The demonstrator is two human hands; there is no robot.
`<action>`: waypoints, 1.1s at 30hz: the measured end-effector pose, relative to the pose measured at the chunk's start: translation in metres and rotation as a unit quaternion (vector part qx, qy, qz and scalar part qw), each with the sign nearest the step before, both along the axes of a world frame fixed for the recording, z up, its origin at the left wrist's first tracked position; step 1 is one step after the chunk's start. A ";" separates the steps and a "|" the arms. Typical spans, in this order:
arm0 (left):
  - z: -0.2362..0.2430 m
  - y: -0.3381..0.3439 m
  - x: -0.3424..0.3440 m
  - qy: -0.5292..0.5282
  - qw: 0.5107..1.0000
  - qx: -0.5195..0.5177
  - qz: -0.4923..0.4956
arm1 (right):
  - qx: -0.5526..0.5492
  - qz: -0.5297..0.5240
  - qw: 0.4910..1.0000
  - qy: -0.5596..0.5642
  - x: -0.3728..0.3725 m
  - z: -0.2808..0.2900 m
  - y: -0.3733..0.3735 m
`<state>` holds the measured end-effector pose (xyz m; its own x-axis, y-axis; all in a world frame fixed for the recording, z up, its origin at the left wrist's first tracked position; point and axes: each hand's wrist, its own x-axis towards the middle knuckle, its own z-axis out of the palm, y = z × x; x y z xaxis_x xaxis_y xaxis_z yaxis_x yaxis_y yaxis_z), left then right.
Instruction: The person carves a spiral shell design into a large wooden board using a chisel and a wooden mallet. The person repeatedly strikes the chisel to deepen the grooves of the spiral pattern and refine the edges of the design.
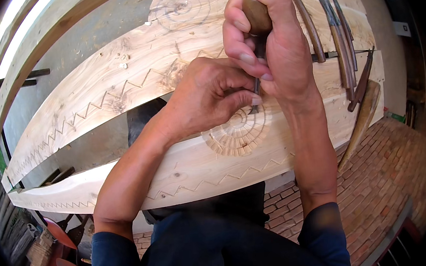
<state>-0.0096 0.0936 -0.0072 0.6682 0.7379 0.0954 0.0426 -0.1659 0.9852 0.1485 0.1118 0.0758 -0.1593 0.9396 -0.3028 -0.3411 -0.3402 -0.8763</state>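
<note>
My right hand (287,50) is wrapped round the rounded wooden handle of a carving chisel (257,16), held upright with the blade pointing down. Lower on the same tool, my left hand (209,93) pinches the narrow metal shank between thumb and fingers. The blade's tip meets the upper right part of a round spiral carving (239,140) with radial cuts. This carving is in the nearer arm of a pale, curved wooden board (185,166). Zigzag lines are cut along both arms of the board. Part of the shank is hidden by my fingers.
Several wooden-handled chisels (339,46) lie at the board's right end. A long, smooth wooden club (363,115) leans over its edge there. Small wood chips (124,66) dot the far arm, near a pencilled spiral (180,7). Below is a brick floor (378,169).
</note>
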 end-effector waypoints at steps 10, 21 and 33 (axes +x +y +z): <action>0.006 0.002 -0.005 0.033 0.998 0.053 -0.002 | 0.028 0.001 0.998 -0.050 -0.009 -0.017 0.003; 0.012 0.003 -0.003 -0.029 0.998 -0.039 -0.042 | 0.033 0.149 0.960 0.235 0.034 -0.009 0.005; 0.009 0.009 0.003 -0.023 0.999 0.028 -0.008 | 0.053 -0.035 0.992 0.111 0.033 -0.011 0.002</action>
